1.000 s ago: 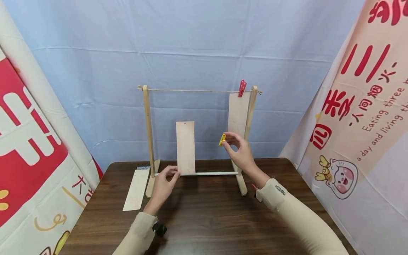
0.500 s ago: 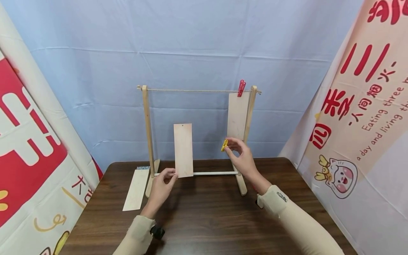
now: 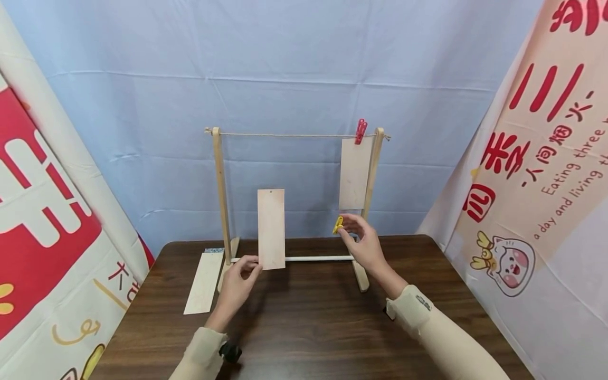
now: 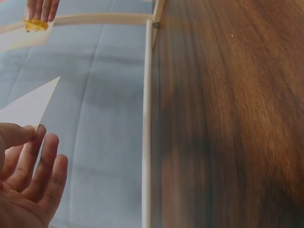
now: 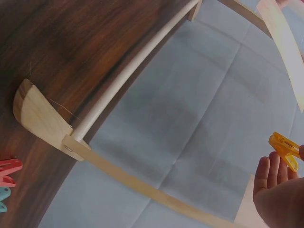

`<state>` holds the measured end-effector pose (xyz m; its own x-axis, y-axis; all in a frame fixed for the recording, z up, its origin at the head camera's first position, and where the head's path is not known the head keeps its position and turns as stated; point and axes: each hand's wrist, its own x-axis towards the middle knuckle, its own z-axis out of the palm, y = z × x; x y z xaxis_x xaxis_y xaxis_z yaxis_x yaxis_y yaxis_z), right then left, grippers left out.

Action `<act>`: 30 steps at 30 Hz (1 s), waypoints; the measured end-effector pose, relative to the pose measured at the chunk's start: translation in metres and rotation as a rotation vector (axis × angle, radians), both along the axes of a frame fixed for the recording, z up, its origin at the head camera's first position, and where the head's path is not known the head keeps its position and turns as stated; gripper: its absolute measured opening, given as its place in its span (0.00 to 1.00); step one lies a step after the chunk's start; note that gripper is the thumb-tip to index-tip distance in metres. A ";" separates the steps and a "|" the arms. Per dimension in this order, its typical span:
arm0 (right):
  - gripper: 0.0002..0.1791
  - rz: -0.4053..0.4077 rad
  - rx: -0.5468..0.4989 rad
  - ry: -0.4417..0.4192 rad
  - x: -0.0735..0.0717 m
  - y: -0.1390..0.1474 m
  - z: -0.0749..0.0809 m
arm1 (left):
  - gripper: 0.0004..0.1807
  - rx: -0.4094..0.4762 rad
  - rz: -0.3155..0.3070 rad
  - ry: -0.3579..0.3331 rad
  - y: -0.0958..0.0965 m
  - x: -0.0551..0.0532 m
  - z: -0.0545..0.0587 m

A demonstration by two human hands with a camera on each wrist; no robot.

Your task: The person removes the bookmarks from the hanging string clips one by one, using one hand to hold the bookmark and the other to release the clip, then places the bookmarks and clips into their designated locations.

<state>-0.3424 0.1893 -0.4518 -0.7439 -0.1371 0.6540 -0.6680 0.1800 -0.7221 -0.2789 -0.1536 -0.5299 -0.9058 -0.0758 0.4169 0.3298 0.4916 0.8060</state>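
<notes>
My left hand (image 3: pixel 237 282) pinches the lower left edge of a pale rectangular card (image 3: pixel 271 229), which stands upright in front of the rack with a small hole near its top. In the left wrist view, thumb and forefinger grip a corner of that card (image 4: pixel 31 105). To the right, my right hand (image 3: pixel 366 245) holds a yellow clothespin (image 3: pixel 338 225) between thumb and fingers, apart from the card. A second pale card (image 3: pixel 355 171) hangs from the rack's string (image 3: pixel 285 135) by a red clothespin (image 3: pixel 361 131), close to the right post.
The wooden rack (image 3: pixel 220 195) stands at the back of the dark table (image 3: pixel 304 327), with a white rod (image 3: pixel 320 258) low across it. Another pale card (image 3: pixel 204 282) lies left of it. Red (image 5: pixel 8 171) and teal (image 5: pixel 4 198) clothespins lie by the right foot.
The left hand has lowered the card and shifted it slightly left. My right hand has come down and a little to the right, still holding the yellow clothespin.
</notes>
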 end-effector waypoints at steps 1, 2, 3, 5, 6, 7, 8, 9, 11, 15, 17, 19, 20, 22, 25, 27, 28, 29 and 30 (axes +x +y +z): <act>0.22 0.004 -0.007 0.005 0.000 0.001 -0.002 | 0.08 -0.003 0.004 -0.003 -0.001 0.001 0.000; 0.22 0.007 -0.015 0.008 -0.001 0.001 -0.003 | 0.08 -0.005 0.008 -0.003 -0.002 0.002 0.001; 0.22 0.011 -0.024 0.009 -0.001 0.002 -0.004 | 0.08 -0.005 0.010 -0.003 -0.003 0.003 0.001; 0.22 0.020 -0.035 0.008 0.000 0.003 -0.006 | 0.09 -0.009 0.016 0.002 -0.005 0.005 0.002; 0.21 0.021 -0.037 0.003 0.001 0.004 -0.007 | 0.09 -0.010 0.017 0.003 -0.006 0.006 0.002; 0.21 0.022 -0.038 -0.002 0.002 0.004 -0.008 | 0.09 -0.009 0.018 0.000 -0.008 0.007 0.002; 0.21 0.023 -0.038 -0.011 0.002 0.005 -0.009 | 0.10 -0.009 0.019 -0.004 -0.009 0.008 0.001; 0.21 0.021 -0.034 -0.021 0.003 0.006 -0.010 | 0.10 -0.010 0.021 -0.010 -0.010 0.008 0.000; 0.22 0.013 -0.021 -0.036 0.004 0.007 -0.013 | 0.11 -0.015 0.028 -0.023 -0.013 0.010 -0.001; 0.23 -0.016 0.002 -0.057 0.006 0.010 -0.016 | 0.10 -0.030 0.043 -0.035 -0.018 0.012 -0.004; 0.23 -0.034 0.009 -0.066 0.008 0.010 -0.016 | 0.10 -0.038 0.051 -0.036 -0.020 0.013 -0.006; 0.22 -0.045 0.009 -0.073 0.012 0.010 -0.014 | 0.09 -0.040 0.053 -0.035 -0.022 0.014 -0.007; 0.21 -0.048 0.009 -0.076 0.015 0.009 -0.011 | 0.09 -0.042 0.054 -0.037 -0.023 0.015 -0.008; 0.21 -0.047 0.000 -0.073 0.021 0.008 -0.006 | 0.08 -0.044 0.053 -0.042 -0.024 0.016 -0.009; 0.21 -0.045 -0.013 -0.054 0.030 0.008 0.000 | 0.09 -0.044 0.052 -0.050 -0.026 0.019 -0.010; 0.21 -0.049 -0.013 -0.044 0.033 0.009 0.000 | 0.09 -0.045 0.055 -0.060 -0.028 0.021 -0.010; 0.20 -0.051 -0.012 -0.044 0.034 0.010 0.000 | 0.09 -0.047 0.059 -0.065 -0.029 0.022 -0.011; 0.20 -0.054 -0.010 -0.044 0.034 0.011 -0.001 | 0.09 -0.047 0.064 -0.071 -0.030 0.023 -0.011; 0.20 -0.057 -0.007 -0.051 0.035 0.012 -0.002 | 0.09 -0.049 0.068 -0.076 -0.031 0.024 -0.011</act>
